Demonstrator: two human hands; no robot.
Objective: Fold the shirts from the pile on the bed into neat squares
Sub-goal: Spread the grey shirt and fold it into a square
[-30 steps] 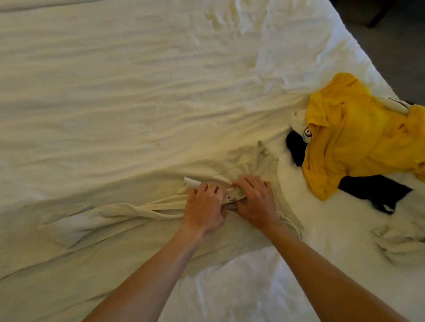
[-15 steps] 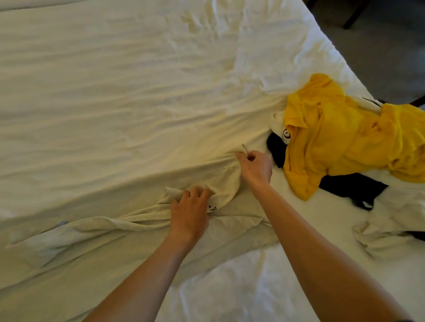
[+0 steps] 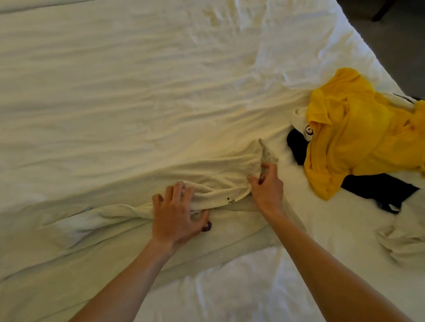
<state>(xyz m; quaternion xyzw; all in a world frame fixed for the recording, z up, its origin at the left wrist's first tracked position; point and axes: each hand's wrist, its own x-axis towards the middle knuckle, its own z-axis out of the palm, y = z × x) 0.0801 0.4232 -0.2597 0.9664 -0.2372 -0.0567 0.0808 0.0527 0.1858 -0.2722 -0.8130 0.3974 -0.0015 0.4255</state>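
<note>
Head view: I note the cream shirt [image 3: 222, 184] lying rumpled across the middle of the bed [image 3: 131, 79]. The left hand [image 3: 176, 216] grips a bunched fold of it, fingers spread and thumb tucked under; the right hand [image 3: 266, 185], apart at 3 o'clock, pinches its far end. At 2 o'clock of the shirt sits the pile: a yellow shirt [image 3: 364, 136] over a black garment [image 3: 378, 188], with white clothing [image 3: 411, 240] nearer me. The sheet is creased. Dark floor [image 3: 395, 34] shows at 1 o'clock.

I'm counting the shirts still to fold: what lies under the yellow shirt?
A black garment and a white one poke out from under the yellow shirt; how many more it covers cannot be seen.
</note>
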